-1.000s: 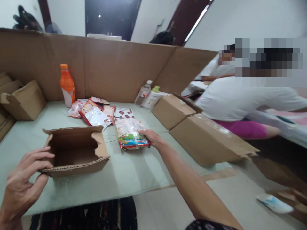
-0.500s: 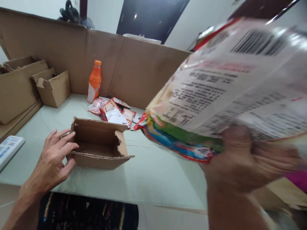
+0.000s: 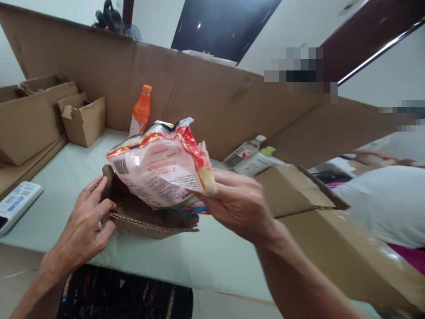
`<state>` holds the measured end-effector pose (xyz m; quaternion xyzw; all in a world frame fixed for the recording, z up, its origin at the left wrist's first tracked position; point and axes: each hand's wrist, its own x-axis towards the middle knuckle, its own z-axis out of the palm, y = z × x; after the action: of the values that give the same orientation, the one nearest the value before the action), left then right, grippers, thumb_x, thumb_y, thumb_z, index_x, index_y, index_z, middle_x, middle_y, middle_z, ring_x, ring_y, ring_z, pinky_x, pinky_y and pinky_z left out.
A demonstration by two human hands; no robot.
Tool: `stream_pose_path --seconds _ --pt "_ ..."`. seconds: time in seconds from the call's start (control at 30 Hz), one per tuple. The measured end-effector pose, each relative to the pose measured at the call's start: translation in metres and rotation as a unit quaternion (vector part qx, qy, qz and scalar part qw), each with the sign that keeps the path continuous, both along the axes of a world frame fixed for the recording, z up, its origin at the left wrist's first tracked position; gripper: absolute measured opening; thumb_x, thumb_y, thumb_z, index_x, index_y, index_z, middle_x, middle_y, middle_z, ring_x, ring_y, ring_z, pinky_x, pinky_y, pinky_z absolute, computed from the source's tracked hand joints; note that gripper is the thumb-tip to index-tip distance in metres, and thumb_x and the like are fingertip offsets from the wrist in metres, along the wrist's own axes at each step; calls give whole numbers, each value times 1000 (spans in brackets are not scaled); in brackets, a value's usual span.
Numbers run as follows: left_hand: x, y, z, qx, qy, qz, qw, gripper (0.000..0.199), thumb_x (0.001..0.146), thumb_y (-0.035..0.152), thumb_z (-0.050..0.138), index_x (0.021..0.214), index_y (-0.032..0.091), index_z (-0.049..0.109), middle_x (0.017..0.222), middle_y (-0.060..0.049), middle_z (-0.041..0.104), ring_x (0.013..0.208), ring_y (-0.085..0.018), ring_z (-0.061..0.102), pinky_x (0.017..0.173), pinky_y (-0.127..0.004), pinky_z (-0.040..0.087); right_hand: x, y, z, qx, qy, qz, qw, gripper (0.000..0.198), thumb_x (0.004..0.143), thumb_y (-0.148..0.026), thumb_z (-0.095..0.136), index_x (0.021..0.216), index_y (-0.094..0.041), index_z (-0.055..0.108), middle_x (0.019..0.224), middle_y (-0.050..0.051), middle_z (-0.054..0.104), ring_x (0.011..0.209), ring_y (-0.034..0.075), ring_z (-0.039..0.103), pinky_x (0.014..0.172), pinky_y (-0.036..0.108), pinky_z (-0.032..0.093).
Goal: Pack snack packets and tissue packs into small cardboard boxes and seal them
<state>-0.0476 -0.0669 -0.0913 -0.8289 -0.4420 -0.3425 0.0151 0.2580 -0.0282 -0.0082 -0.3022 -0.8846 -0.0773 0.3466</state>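
My right hand [image 3: 239,199] grips the right end of a plastic food packet [image 3: 159,173], pale pink and white with red edging, a barcode and printed text. The packet is tilted over an open-topped small cardboard box [image 3: 149,228], its lower left part at the opening. Whether it touches the inside cannot be made out. My left hand [image 3: 89,217] pinches the box's left wall at the rim, fingers over the edge and thumb against the front. The packet hides most of the box's inside and the spot behind it.
Behind the packet stands an orange drink bottle [image 3: 141,110]. Cardboard boxes [image 3: 84,119] are at the left, near a white device [image 3: 20,206]. Two bottles [image 3: 249,155] lean by the cardboard wall [image 3: 212,97]. Larger boxes [image 3: 335,248] and a person in a white top [image 3: 388,204] are at the right.
My right hand has brought the packet from the right over to the small box, and it now hides the sachets behind. My left hand stays on the box. The view has shifted rightward.
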Motion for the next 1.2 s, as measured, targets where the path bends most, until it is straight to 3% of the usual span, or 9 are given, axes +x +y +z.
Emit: stream_pose_path --seconds 0.13,0.27,0.47,0.57,0.67,0.73,0.87,1.03,1.2 --pt "2 1 0 -19 -17 4 1000 18 88 11 51 90 17 67 153 -24 54 152 -43 41 114 -69 47 6 -10 33 -32 -134 18 990 32 100 -12 49 74 -25 61 64 -2 60 55 13 49 59 29 39" --pt "7 0 1 -36 -20 -1 999 20 87 9 51 90 15 69 154 -25 52 151 -44 40 113 -71 46 -13 4 39 -94 -230 48 967 33 95 -4 46 73 -22 60 64 -2 60 54 12 47 58 29 35" --pt "16 -5 1 -13 -8 13 1000 17 88 8 51 89 16 66 155 -25 53 148 -44 46 113 -71 45 -70 35 -6 -258 -429 -23 866 23 85 0 61 74 -18 70 77 6 75 64 16 64 55 31 30" --pt "16 -6 0 -14 7 -7 1000 17 89 8 51 92 17 65 145 -24 63 140 -42 55 113 -74 43 -77 44 -30 -321 -433 -7 843 22 87 0 61 84 -17 75 82 9 79 67 19 69 56 30 36" --pt "12 -5 -1 -18 0 -30 999 17 89 8 51 96 18 63 138 -21 68 129 -39 63 113 -76 42 -60 42 -32 -345 -409 2 845 25 86 -2 61 95 -19 77 89 8 81 74 21 73 63 31 46" --pt "10 -3 -2 -8 -14 -43 999 20 88 6 52 99 19 63 139 -19 67 131 -37 62 114 -74 43 -48 36 -25 -331 -359 2 873 30 88 -9 65 115 -19 76 109 10 81 93 24 76 77 34 54" --pt "13 -3 -6 4 -53 -63 997 28 89 1 54 106 20 64 152 -16 56 141 -32 55 114 -56 52 -50 25 -20 -319 -236 23 917 58 96 -18 58 154 -20 52 149 11 64 131 27 64 104 41 53" --pt "17 -4 -10 3 -116 -31 993 34 90 1 60 115 23 62 168 -12 33 146 -31 52 116 -50 53 -60 34 -25 -394 -285 89 869 67 93 -9 57 156 -29 52 142 7 70 117 25 72 94 37 58" --pt "10 -3 -8 -2 -97 -35 995 37 92 2 58 121 24 61 166 -12 39 143 -29 56 115 -47 54 4 9 -9 -255 -43 16 966 37 103 -17 52 135 -25 70 132 5 76 119 20 72 102 36 58"
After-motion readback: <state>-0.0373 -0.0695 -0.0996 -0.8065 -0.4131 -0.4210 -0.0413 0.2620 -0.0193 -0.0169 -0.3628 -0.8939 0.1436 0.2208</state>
